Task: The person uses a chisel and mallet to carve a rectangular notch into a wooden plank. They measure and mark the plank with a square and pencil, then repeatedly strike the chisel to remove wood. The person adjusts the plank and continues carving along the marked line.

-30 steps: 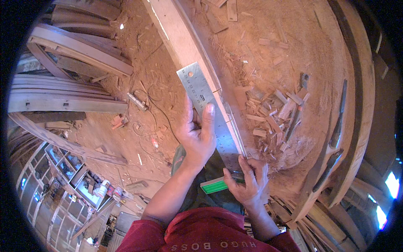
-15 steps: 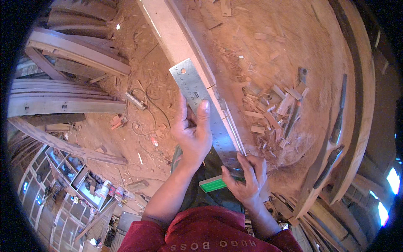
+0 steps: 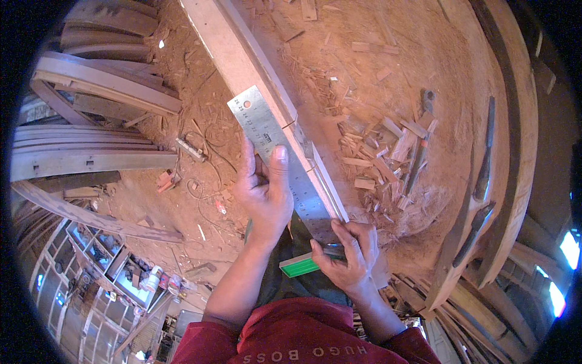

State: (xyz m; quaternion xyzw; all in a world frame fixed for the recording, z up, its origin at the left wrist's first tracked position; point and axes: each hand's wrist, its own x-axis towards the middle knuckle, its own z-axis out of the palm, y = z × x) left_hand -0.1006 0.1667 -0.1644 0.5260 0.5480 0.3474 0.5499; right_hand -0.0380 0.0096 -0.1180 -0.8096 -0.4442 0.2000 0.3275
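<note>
A try square with a wide steel blade (image 3: 303,188) and a green stock (image 3: 299,265) lies slantwise along a long wooden beam (image 3: 242,57). My left hand (image 3: 265,185) grips the blade near its middle, thumb on top and fingers curled around the far edge. At the near end, by the stock, my right hand (image 3: 353,253) is closed on the square, its fingertips at the blade's edge beside the beam. Dark notches show on the beam's right-hand edge. The beam's near end is hidden behind the square and my right hand.
Wood offcuts (image 3: 388,148) and shavings litter the brown floor right of the beam. Long dark-bladed tools (image 3: 485,158) rest on a curved timber at the right. Stacked timbers (image 3: 91,155) stand at left, near a cord and a compartmented box (image 3: 130,273).
The view has shifted slightly, so the beam, square and both hands appear a little further left. Both hands keep the same hold on the square.
</note>
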